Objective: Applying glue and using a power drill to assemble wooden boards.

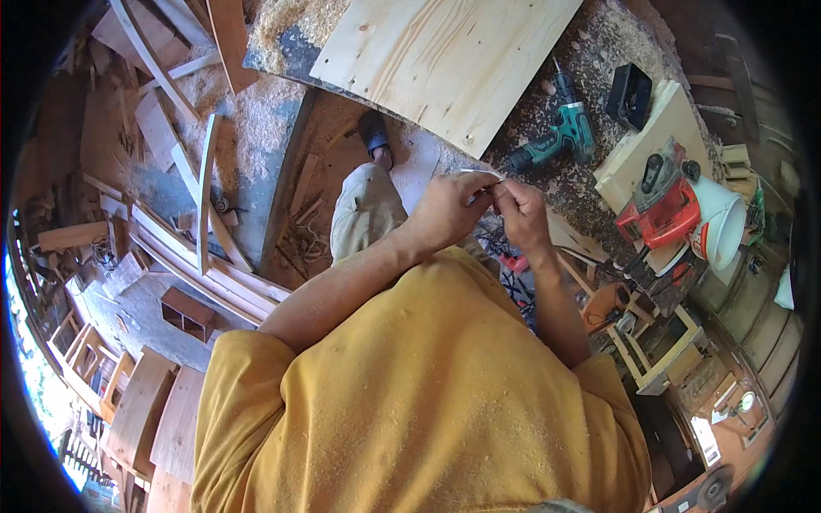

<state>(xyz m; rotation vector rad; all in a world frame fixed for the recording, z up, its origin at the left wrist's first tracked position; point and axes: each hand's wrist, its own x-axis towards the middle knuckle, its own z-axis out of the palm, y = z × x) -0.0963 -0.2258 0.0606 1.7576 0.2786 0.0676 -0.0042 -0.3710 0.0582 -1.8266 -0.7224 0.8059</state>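
My left hand (448,209) and my right hand (523,210) meet in front of my chest, close to the near corner of a pale plywood panel (436,64). The fingers of both are pinched around a small thin white strip (489,173); its kind is too small to make out. Beyond my right hand, a teal cordless drill (560,137) lies on its side on the shaving-covered bench, with a bit in its chuck. A black open case (629,96) lies to the right of the drill.
A red power planer (660,209) and a white bucket (720,224) are at the right, beside a pale board (641,141). Curved wooden strips (205,192) lean at the left, near stacked planks (141,402). Sawdust and offcuts surround my foot (376,137).
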